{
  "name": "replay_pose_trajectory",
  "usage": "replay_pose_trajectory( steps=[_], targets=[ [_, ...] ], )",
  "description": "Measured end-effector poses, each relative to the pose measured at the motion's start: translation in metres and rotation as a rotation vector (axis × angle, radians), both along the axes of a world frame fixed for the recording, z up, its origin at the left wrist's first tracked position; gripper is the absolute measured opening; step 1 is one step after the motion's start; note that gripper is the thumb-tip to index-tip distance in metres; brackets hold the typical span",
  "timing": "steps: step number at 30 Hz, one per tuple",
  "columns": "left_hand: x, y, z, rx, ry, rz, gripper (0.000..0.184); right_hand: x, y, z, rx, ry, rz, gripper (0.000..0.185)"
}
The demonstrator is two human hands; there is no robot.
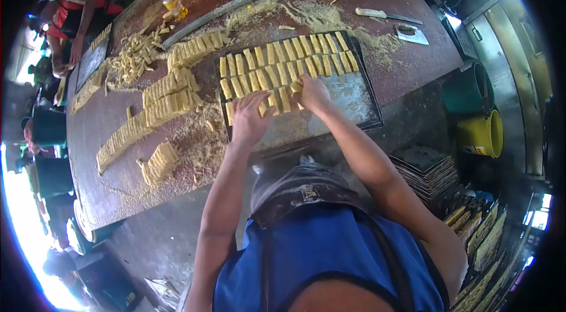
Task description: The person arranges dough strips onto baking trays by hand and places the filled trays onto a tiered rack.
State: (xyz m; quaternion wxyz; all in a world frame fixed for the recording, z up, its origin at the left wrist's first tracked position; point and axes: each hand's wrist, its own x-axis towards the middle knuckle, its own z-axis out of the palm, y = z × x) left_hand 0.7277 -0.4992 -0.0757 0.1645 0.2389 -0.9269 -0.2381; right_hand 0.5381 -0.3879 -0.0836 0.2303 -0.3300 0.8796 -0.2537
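Head view. Dough sticks (282,71): in rows on a metal tray (352,95); likely light, soft, easily dented; best held mid-length by the sides. Right hand (313,95): fingertips pinching one stick. Left hand (250,118): over nearest row; grip unclear.

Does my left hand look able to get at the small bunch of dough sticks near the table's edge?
Probably yes: beyond the tray, only crumbs and a loose stick seem to lie between the left hand and that bunch, nothing tall.
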Motion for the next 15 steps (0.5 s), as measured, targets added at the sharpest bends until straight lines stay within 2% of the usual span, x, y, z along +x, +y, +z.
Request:
replay_pose_trajectory(
  steps=[3,5,7,8,11,15],
  targets=[
    [-0.031,0.018,0.002,0.019,-0.079,-0.045,0.047,-0.008,0.007,0.008,0.025,-0.113,-0.098,0.046],
    [-0.047,0.025,0.002,0.029,-0.099,-0.069,0.05,-0.015,0.013,-0.001,-0.047,-0.178,-0.114,0.052],
    [-0.056,0.03,0.0,0.024,-0.194,-0.117,0.058,-0.02,0.015,-0.009,-0.033,-0.115,-0.146,0.056],
    [-0.061,0.034,-0.01,-0.037,-0.145,-0.114,0.063,-0.022,0.015,-0.012,-0.01,-0.074,-0.175,0.055],
    [-0.073,0.033,-0.021,-0.117,-0.155,-0.178,0.059,-0.026,0.019,-0.019,0.03,0.017,-0.242,0.052],
    [-0.073,0.017,-0.018,-0.048,-0.125,-0.252,0.056,-0.034,0.029,-0.023,-0.001,0.02,-0.311,0.048]
  ],
)
